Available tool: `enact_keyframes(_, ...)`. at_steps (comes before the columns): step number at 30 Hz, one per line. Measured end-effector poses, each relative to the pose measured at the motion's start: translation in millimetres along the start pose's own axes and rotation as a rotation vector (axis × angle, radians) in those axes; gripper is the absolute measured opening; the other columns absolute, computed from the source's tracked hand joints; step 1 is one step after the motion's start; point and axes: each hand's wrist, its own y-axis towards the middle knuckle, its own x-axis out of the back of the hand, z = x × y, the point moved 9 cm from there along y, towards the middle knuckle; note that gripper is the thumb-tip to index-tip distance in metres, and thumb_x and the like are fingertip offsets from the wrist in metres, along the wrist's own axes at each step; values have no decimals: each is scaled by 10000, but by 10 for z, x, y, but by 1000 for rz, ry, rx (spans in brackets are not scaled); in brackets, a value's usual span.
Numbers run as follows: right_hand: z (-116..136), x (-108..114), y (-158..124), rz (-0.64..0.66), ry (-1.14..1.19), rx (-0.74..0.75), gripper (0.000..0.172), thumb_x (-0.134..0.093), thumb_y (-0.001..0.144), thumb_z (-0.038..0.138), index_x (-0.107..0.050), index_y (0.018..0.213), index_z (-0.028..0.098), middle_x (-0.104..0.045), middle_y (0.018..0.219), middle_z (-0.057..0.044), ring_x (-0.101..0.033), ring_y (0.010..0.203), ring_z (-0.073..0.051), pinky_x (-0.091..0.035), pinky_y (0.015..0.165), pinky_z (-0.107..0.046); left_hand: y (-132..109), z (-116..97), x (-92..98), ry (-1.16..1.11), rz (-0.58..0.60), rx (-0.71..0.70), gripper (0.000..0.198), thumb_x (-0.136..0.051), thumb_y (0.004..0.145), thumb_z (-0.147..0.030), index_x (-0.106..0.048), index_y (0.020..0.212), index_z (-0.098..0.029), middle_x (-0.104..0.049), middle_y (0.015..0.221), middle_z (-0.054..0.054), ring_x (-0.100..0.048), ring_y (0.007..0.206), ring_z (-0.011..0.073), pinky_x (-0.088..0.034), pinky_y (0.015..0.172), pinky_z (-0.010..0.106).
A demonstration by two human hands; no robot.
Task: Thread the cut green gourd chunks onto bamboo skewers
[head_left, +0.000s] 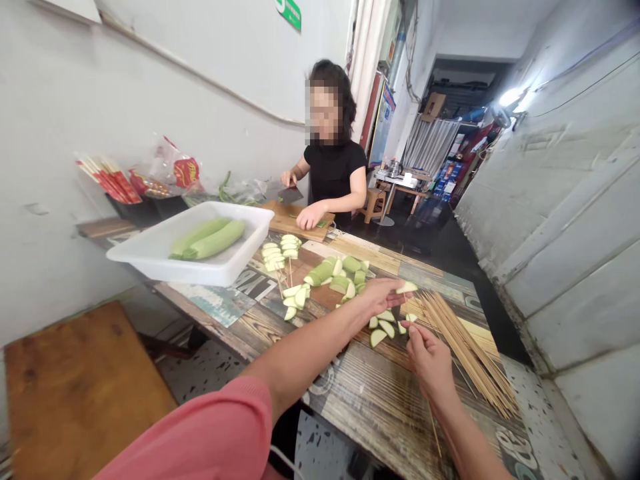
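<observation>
Pinched in the fingers of my left hand (381, 296) is a pale green squash slice (407, 287). My right hand (429, 353), just below and nearer to me, is closed on a thin bamboo skewer (434, 427), whose lower end sticks out toward the table's front edge. Another squash slice (411, 317) shows close to the right fingertips; whether it is on the skewer I cannot tell. Several loose slices (379, 337) lie under my hands. Beyond my left wrist sits a heap of cut squash (321, 271). Skewered slices (273, 255) rest further left.
A bundle of bamboo skewers (470, 353) lies at the right of the wooden table (380, 387). A white tray (230, 270) with whole squashes (217, 240) stands left. Across the table, a co-worker (335, 167) holds a cleaver (291, 194) above a cutting board (285, 217).
</observation>
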Motion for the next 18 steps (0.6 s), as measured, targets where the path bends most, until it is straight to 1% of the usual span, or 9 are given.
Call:
enact_keyframes(4, 1, 51, 36, -36, -60, 60, 481, -537, 732, 491, -653, 1004, 111, -358, 406, 64, -281, 373, -80, -206, 381, -218, -10, 12, -19, -2, 13, 18, 39, -553, 773, -64, -587, 756, -72, -658, 672, 101, -651, 607, 154, -529, 579, 232)
enact_keyframes(8, -30, 77, 56, -48, -35, 52, 474, -553, 731, 487, -646, 1007, 113, -361, 411, 65, -290, 371, -78, -217, 375, -215, -9, 23, -32, -5, 23, 20, 35, -559, 769, -70, -592, 758, -78, -662, 678, 96, -651, 614, 152, -529, 587, 233)
enact_keyframes(13, -45, -16, 33, 35, 94, -10, 435, -546, 750, 497, -601, 977, 130, -309, 420, 96, -218, 342, -43, -170, 335, -186, 8, 83, -39, -6, 36, 59, 44, -563, 768, -84, -604, 778, -73, -666, 686, 95, -651, 629, 146, -530, 613, 233)
enact_keyframes(18, -47, -155, -20, 128, 343, -164, 375, -600, 713, 502, -549, 875, 168, -290, 402, 126, -156, 289, -19, -155, 274, -157, 11, 113, -45, -12, 44, 82, 50, -571, 770, -91, -614, 782, -69, -665, 686, 95, -650, 637, 144, -527, 621, 227)
